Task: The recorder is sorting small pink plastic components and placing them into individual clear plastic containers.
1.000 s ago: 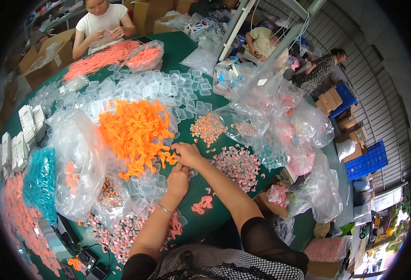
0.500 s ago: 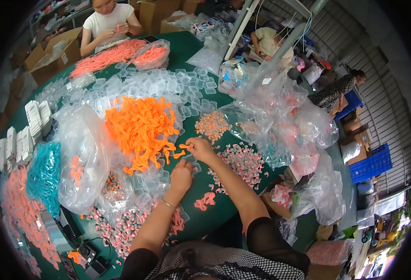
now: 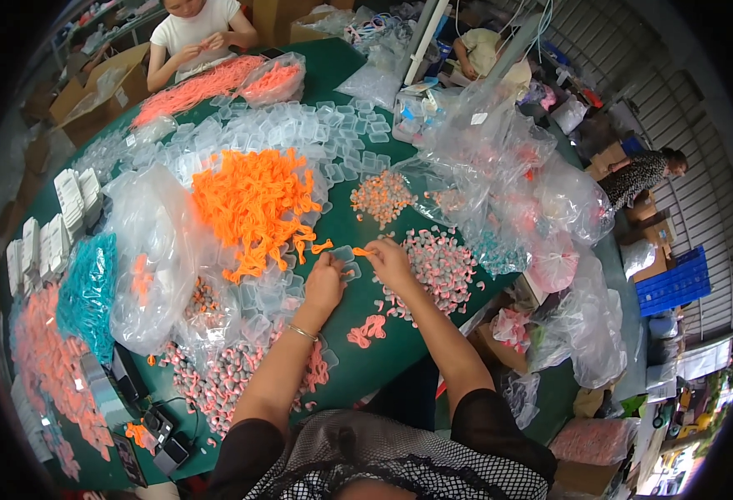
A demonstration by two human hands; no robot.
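My right hand (image 3: pixel 390 263) pinches a small bundle of orange cord (image 3: pixel 361 251) just right of a small clear plastic box (image 3: pixel 349 265). My left hand (image 3: pixel 325 283) is closed on the near left side of that box, which holds something small and pinkish. A loose orange cord bundle (image 3: pixel 322 246) lies just beyond my left hand. Farther left rises a big pile of orange cord bundles (image 3: pixel 254 208). Close to my right hand spreads a heap of small grey-and-pink pieces (image 3: pixel 435 279), with a smaller heap of orange-and-grey pieces (image 3: pixel 381 198) behind it.
Many clear boxes (image 3: pixel 300 125) cover the far table. A large clear bag (image 3: pixel 150 267) and a teal bundle (image 3: pixel 87 283) stand left. Pink cord bundles (image 3: pixel 366 332) lie near me. Filled clear bags (image 3: pixel 500 183) crowd the right. Another person (image 3: pixel 196 42) works across the table.
My right hand has moved right, carrying the orange cord bundle from the pile's edge to the box's right side. My left hand stays at the box. A person far right has shifted right.
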